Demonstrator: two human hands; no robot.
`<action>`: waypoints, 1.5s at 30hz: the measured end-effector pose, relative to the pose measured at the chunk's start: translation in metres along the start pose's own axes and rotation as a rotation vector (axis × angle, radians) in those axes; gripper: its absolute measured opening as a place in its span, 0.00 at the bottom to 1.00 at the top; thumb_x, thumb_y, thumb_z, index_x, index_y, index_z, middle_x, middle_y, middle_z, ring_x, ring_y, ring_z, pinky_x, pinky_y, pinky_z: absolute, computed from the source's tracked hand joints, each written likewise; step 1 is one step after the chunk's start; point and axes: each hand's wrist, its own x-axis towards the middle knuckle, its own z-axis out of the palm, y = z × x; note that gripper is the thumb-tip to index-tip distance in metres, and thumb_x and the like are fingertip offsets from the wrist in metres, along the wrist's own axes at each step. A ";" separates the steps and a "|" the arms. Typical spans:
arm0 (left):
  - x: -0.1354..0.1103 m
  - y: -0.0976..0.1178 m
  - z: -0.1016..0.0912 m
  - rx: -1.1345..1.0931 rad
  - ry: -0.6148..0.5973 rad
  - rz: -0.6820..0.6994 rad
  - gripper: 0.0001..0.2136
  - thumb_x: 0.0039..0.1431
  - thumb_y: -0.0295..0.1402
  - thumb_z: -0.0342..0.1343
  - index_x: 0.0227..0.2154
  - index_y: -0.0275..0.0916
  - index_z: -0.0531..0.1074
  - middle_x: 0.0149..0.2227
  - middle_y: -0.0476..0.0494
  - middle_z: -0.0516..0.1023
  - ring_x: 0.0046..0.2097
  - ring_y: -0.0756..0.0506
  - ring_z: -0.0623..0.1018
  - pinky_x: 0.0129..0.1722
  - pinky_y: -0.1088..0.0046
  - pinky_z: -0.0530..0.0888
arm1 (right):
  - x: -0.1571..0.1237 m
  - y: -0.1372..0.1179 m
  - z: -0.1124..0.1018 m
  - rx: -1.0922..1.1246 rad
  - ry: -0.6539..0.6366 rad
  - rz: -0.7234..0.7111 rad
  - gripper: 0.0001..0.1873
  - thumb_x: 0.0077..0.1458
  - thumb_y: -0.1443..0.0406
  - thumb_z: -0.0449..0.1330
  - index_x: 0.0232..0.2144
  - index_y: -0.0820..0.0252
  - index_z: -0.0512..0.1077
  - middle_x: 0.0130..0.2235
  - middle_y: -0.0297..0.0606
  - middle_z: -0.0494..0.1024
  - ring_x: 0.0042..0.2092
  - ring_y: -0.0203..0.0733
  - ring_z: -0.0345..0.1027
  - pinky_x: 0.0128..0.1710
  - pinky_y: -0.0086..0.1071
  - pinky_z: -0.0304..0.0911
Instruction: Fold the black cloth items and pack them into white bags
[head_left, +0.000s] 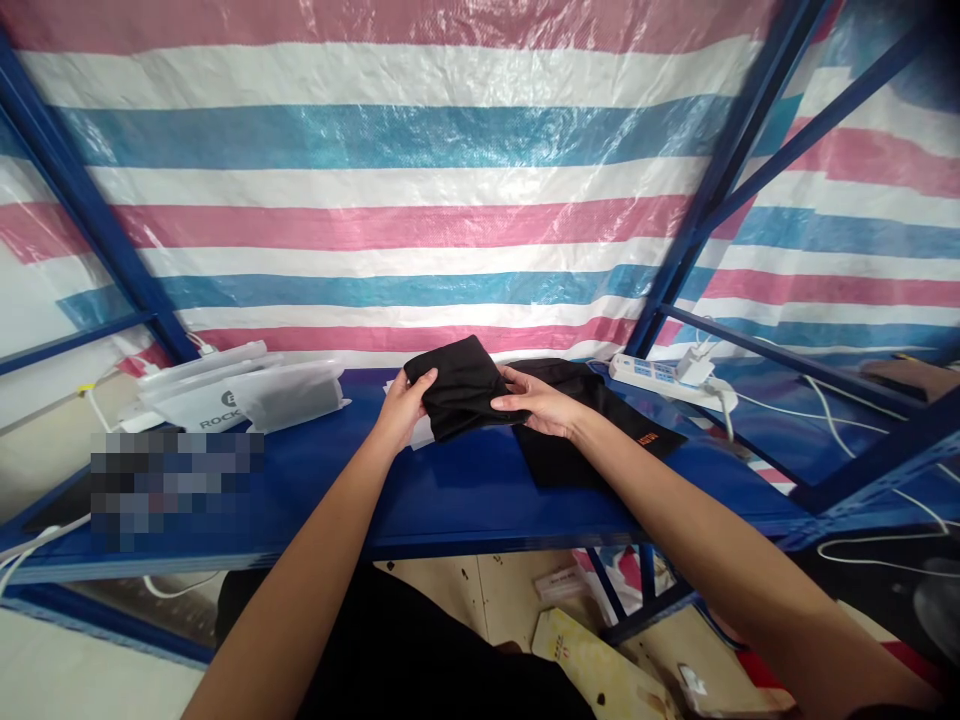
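Note:
Above the blue shelf top, a folded black cloth (457, 385) is held up between both hands. My left hand (406, 410) grips its left edge, thumb on top and fingers underneath. On the right edge, my right hand (544, 403) pinches the cloth with thumb and fingers. Behind and under my right wrist lies a flat black fabric piece (559, 460) with small orange lettering, partly covered by my forearm. A white sheet (422, 434) shows below the cloth beside my left hand.
Translucent white pouches (292, 395) with dark print stand at the left of the blue shelf (450, 500). A white power strip (652, 378) with plugs and cables sits at the back right. Blue metal posts (720, 190) frame a striped tarp (420, 140).

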 end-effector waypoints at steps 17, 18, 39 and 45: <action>-0.021 0.014 0.025 -0.020 -0.219 -0.125 0.30 0.59 0.57 0.72 0.53 0.39 0.77 0.50 0.31 0.86 0.52 0.32 0.86 0.52 0.55 0.82 | -0.010 -0.038 -0.004 -0.528 0.338 -0.481 0.14 0.50 0.56 0.81 0.38 0.51 0.87 0.54 0.40 0.83 0.62 0.56 0.74 0.58 0.44 0.76; -0.026 0.019 0.032 -0.033 -0.278 -0.146 0.31 0.55 0.53 0.75 0.55 0.39 0.77 0.51 0.32 0.86 0.53 0.32 0.86 0.54 0.55 0.82 | -0.011 -0.047 -0.006 -0.459 0.382 -0.495 0.16 0.53 0.52 0.79 0.41 0.51 0.86 0.51 0.39 0.85 0.58 0.55 0.77 0.54 0.45 0.77; -0.047 -0.021 0.088 0.784 -0.554 -0.219 0.17 0.70 0.49 0.61 0.37 0.38 0.77 0.23 0.44 0.81 0.27 0.40 0.85 0.30 0.69 0.79 | 0.050 -0.035 -0.070 -1.560 0.635 -0.006 0.26 0.67 0.47 0.66 0.52 0.62 0.77 0.49 0.54 0.85 0.51 0.60 0.81 0.51 0.42 0.71; -0.061 -0.026 0.099 0.336 -0.526 -0.439 0.23 0.66 0.37 0.69 0.59 0.34 0.72 0.34 0.39 0.86 0.36 0.37 0.89 0.41 0.62 0.87 | 0.034 -0.029 -0.059 -1.469 0.326 0.080 0.34 0.61 0.58 0.73 0.66 0.58 0.70 0.50 0.50 0.83 0.46 0.56 0.83 0.44 0.41 0.77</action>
